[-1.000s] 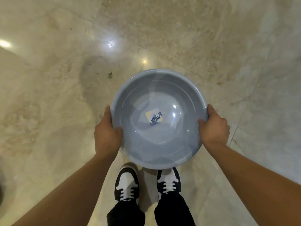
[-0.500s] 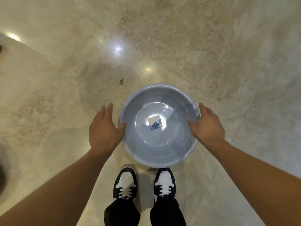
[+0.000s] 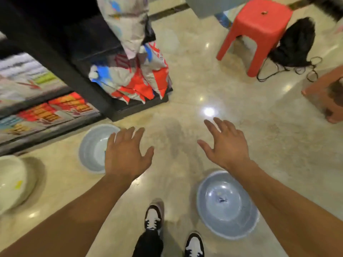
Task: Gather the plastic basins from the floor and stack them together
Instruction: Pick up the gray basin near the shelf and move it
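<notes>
Now both hands are free, where a moment ago they gripped the rim of a grey basin held over the shoes. Taking the dark display shelf [image 3: 78,58] as the landmark and going left to right: a cream basin [image 3: 13,184] sits on the floor well out in front of the shelf's left end, cut by the frame edge. A second grey basin [image 3: 92,149] lies just in front of the shelf's base, partly covered by the left hand [image 3: 126,154], which hovers above it with fingers spread wide and holding nothing. Further right of the shelf, the right hand [image 3: 226,145] is also splayed and empty over bare floor. Nearer the person than the shelf, down beside the shoes [image 3: 154,216], the grey basin [image 3: 226,204] that was carried rests on the floor under the right forearm; it may be more than one nested, though that is hard to tell. Far right of the shelf stand a red stool [image 3: 259,32] and a black bag [image 3: 295,43].

Judging by this, the set-down basin is the start of the stack, and the one by the shelf looks like the next pickup.
</notes>
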A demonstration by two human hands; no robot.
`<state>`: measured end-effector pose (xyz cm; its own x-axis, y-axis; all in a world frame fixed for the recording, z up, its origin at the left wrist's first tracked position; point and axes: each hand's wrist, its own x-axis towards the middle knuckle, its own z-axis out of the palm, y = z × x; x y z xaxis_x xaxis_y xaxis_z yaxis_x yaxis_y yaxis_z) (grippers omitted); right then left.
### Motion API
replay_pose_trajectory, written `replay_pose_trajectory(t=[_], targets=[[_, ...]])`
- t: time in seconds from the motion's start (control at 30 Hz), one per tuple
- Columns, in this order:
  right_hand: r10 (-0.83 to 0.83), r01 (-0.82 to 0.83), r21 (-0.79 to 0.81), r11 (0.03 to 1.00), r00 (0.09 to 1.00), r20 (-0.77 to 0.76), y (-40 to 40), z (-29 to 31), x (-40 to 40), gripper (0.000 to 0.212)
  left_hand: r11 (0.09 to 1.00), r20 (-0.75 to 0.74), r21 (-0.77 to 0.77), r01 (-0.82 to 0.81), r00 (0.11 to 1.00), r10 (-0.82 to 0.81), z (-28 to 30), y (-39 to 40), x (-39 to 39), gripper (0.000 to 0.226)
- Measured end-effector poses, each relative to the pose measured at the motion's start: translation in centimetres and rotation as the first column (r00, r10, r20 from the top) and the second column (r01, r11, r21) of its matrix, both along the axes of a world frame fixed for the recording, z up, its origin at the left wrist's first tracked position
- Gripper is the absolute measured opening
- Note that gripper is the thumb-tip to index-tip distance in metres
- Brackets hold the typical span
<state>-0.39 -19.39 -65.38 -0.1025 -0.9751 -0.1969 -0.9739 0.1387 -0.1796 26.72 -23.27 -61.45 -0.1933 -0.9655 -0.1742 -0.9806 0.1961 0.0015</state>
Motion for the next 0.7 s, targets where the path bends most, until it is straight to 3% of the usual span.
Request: replay_pose_trajectory(t=[0.17,0.33,0.53,0.7], targets=[[0.262,-0.260,-0.111,0.959,0.965,0.009,-6.2,7.8,11.2,0.067,0.979,0.081,-0.064,-0.192,0.977,0.197,7.0,1.4,12.4,0.066],[0.473,-0.477,-0.104,0.873,0.879,-0.061,-11.1,10.6,23.0,0.069,0.912,0.080,-0.112,-0.395,0.911,0.404,8.6,1.9,24.2,0.069],[0.568,-0.572,-0.002,0.820,0.814,-0.125,-15.0,6.9,35.9,0.071,0.841,0.059,-0.056,-0.538,0.839,0.541,3.3,1.7,37.5,0.067],[0.529,-0.514,0.134,0.847,0.840,-0.120,-17.1,0.2,42.5,0.074,0.812,0.103,0.072,-0.579,0.814,0.572,-4.3,0.8,45.5,0.072]])
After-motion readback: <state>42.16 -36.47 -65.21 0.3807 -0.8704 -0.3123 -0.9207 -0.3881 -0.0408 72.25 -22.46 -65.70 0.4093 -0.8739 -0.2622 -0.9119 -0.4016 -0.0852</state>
